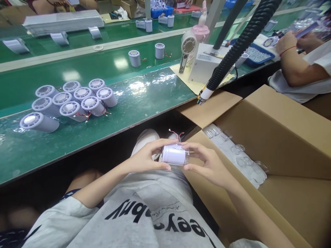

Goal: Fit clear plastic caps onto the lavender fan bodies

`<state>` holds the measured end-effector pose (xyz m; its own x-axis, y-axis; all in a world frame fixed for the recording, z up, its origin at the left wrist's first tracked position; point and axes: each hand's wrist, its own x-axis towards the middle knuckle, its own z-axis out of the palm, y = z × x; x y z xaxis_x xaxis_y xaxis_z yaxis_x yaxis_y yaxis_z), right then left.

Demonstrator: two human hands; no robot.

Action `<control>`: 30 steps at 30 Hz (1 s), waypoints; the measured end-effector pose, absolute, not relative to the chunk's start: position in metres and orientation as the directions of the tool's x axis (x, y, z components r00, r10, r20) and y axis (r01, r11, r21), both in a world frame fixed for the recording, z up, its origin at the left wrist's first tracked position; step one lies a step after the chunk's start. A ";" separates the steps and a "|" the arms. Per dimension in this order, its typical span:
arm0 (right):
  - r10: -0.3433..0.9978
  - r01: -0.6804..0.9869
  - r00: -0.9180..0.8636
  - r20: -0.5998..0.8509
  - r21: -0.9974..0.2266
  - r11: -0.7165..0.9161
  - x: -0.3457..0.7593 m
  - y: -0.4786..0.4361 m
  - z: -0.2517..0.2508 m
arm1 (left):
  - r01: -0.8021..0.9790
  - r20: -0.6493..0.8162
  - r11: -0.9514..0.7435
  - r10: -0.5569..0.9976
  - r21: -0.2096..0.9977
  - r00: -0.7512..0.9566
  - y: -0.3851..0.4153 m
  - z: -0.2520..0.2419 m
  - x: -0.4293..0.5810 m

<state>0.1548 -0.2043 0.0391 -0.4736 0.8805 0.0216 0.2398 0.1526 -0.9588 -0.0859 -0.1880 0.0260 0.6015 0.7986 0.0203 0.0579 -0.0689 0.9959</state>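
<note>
Above my lap I hold a pale lilac-white cylindrical housing [174, 155] lying sideways between both hands. My left hand [150, 155] grips its left end, thumb below and fingers over the top. At the other end my right hand [207, 162] closes around a clear plastic edge, which seems to be a transparent part on the housing. Just behind them, thin red and white wires [177, 133] stick up near a pale rounded thing [173, 137], partly hidden by my fingers. Several similar cylinders [41, 122] with vented round ends stand grouped on the green bench to the left, some trailing wires.
An open cardboard box [287, 137] at my right holds clear plastic parts [240, 155]. A black corrugated hose [232, 51] hangs over the bench edge beside a white machine [204, 62]. Two cylinders [134, 58] stand on the green belt. A co-worker's hand [287, 43] is at the far right.
</note>
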 end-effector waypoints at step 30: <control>0.751 -0.086 -0.526 -0.400 -0.853 -0.515 0.136 -0.198 0.028 | 0.020 0.121 -0.173 0.766 0.985 0.632 -0.189 0.025 -0.093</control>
